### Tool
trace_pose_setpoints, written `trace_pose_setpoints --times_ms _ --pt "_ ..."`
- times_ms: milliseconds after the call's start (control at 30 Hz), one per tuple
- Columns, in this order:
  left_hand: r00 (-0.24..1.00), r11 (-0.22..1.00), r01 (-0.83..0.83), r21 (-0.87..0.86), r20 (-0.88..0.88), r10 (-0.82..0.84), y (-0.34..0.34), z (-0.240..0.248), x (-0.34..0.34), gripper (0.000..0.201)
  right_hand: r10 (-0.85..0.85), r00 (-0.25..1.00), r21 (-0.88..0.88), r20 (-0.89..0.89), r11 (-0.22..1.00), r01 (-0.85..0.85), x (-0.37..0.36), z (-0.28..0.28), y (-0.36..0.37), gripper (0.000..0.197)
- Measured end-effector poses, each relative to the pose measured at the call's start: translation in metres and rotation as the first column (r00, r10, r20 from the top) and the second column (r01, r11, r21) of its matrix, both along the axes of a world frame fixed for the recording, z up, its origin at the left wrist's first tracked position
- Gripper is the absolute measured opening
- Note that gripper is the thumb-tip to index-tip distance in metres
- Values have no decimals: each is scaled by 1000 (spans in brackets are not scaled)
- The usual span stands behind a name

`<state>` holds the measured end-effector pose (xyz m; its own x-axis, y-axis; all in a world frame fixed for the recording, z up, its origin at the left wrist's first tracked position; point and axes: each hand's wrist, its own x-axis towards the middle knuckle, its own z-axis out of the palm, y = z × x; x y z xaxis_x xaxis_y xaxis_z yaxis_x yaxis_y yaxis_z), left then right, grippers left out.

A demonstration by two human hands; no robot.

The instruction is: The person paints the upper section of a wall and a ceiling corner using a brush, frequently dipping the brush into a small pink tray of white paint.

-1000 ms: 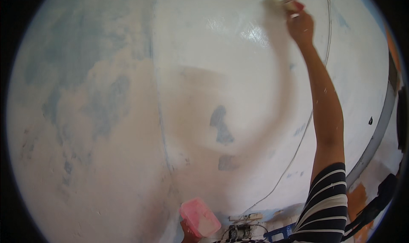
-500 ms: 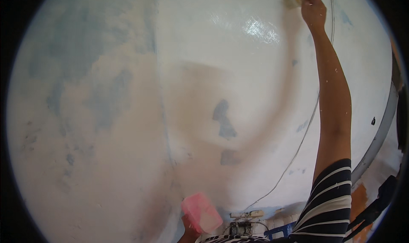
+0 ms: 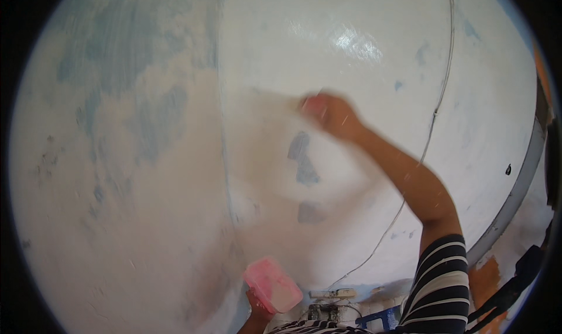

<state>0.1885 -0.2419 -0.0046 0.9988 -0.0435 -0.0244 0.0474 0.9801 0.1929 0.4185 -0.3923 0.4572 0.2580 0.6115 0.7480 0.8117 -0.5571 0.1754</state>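
Note:
In front of a whitish wall (image 3: 269,53) with blue-grey patches, my right hand (image 3: 342,117) is closed on a paintbrush (image 3: 314,107). Its red handle end shows; the bristles are hidden or blurred by motion, so I cannot tell whether they touch the wall. Low in the view, my left hand (image 3: 258,306) grips the side of a pink plastic container (image 3: 262,272), which is tilted. Pale, creamy paint (image 3: 284,297) lies in its lower right part.
A thin cable (image 3: 435,113) runs down the wall's right side toward a pale power strip (image 3: 332,293) at the bottom. Near it are a dark device (image 3: 324,312) and a blue plastic object (image 3: 383,320). A black strap-like thing (image 3: 521,275) hangs at the lower right.
My right hand has swung down and left with the brush, from the top right to mid-wall, and my elbow is now bent. The pink container has shifted slightly left and up.

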Motion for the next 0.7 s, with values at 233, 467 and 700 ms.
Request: trace_pose_setpoints --times_ms 233,467,700 --pt "999 999 -26 45 -39 27 -14 8 -13 54 -133 911 830 390 479 -286 -1 235 -151 25" --pt "993 992 -94 90 -69 101 -63 18 -37 61 -461 765 -30 449 848 529 28 2 -129 29" --pt "987 980 -155 122 -29 159 -126 30 -34 65 3 997 -152 -79 988 -15 -67 -265 -165 31"
